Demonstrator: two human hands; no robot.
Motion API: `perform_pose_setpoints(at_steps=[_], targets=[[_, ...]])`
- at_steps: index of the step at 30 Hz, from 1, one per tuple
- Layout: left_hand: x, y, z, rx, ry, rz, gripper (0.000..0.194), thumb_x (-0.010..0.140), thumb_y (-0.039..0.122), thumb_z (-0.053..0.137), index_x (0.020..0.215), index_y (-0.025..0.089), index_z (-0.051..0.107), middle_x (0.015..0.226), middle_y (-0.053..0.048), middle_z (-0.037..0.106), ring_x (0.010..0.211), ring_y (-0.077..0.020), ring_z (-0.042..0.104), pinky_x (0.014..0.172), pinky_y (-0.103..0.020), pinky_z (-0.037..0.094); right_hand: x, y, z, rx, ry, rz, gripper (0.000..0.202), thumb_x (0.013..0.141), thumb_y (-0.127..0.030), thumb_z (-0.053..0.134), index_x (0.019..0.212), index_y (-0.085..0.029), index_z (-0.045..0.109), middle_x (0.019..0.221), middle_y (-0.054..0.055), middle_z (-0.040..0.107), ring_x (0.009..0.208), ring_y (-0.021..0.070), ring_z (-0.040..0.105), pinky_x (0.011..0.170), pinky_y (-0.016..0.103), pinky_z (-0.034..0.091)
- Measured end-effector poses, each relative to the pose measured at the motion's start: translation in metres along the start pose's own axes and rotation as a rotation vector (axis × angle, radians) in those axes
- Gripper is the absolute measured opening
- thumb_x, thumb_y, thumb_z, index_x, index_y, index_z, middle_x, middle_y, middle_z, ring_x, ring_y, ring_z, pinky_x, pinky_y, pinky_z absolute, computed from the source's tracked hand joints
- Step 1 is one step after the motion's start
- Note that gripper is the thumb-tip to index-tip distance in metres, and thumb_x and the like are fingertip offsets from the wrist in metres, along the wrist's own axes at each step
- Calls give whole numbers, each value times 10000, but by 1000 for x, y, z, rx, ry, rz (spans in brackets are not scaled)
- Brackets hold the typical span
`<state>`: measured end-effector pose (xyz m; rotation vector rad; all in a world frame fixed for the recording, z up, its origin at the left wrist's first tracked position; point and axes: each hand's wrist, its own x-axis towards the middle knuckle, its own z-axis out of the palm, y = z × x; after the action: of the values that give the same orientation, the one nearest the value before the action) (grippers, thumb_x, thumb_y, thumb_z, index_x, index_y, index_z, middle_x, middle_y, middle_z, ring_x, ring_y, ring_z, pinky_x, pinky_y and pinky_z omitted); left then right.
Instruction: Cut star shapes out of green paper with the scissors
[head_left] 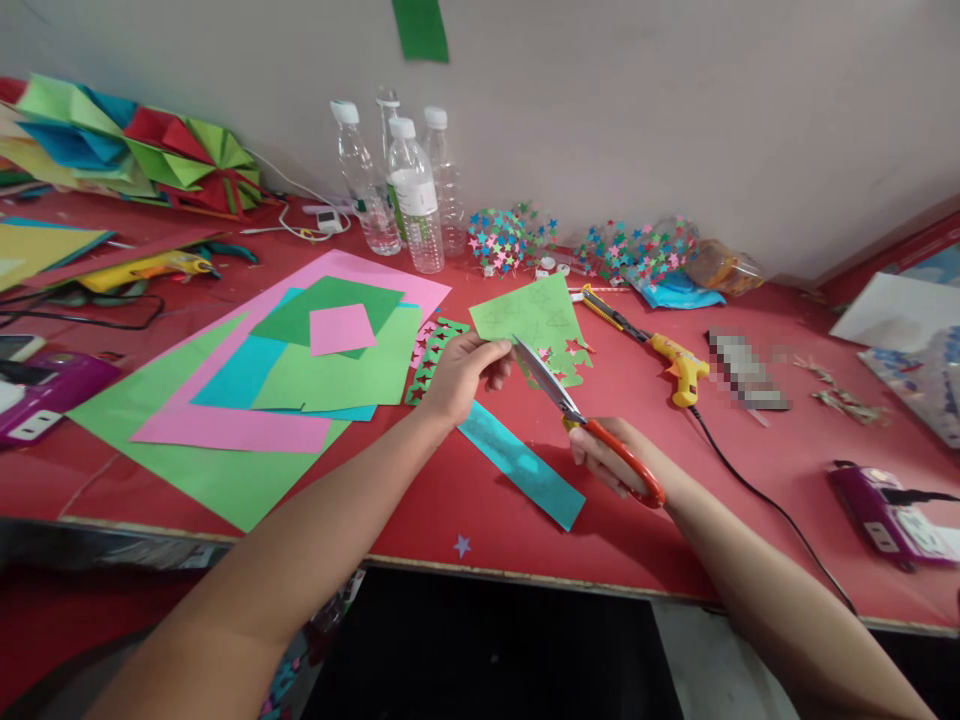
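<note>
Between thumb and fingers, my left hand (465, 378) pinches the lower left edge of a light green paper sheet (532, 308). Faint star outlines are drawn on that sheet, and star-shaped holes line its lower right part. My right hand (611, 458) is wrapped round the red handles of a pair of scissors (559, 390). The blades point up and left, their tips at the sheet's edge close to my left thumb. Under my hands lie a blue paper strip (521, 465) and a dark green scrap (435, 360) punched with star holes.
Stacked coloured papers (225, 425) cover the table's left side. Several plastic bottles (417, 205) stand by the wall near bags of paper stars (637, 248). To the right are a utility knife (611, 312), a yellow glue gun (680, 368) and a purple power strip (892, 515).
</note>
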<state>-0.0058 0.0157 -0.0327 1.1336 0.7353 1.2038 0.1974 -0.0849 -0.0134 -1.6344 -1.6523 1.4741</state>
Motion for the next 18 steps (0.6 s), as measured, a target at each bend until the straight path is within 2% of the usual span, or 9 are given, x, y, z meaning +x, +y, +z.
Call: perform_pose_setpoints(at_steps=[9,18], targets=[[-1,1,2,-30,45,-37,184,722,303,656,643,137,653,504,15,596,399,-60,501,384,-188,365,2,1,3,48,-2,-3,505,819,-668,509,646,-194,481,311,-82,393,260,57,314,349,205,241],[-1,0,2,-42,31,-37,177,736,285,643,625,146,641,499,20,597,393,-56,504,388,-184,365,3,4,1,50,-33,-15,446,890,-577,467,676,-186,494,330,-83,395,279,61,326,361,204,269]])
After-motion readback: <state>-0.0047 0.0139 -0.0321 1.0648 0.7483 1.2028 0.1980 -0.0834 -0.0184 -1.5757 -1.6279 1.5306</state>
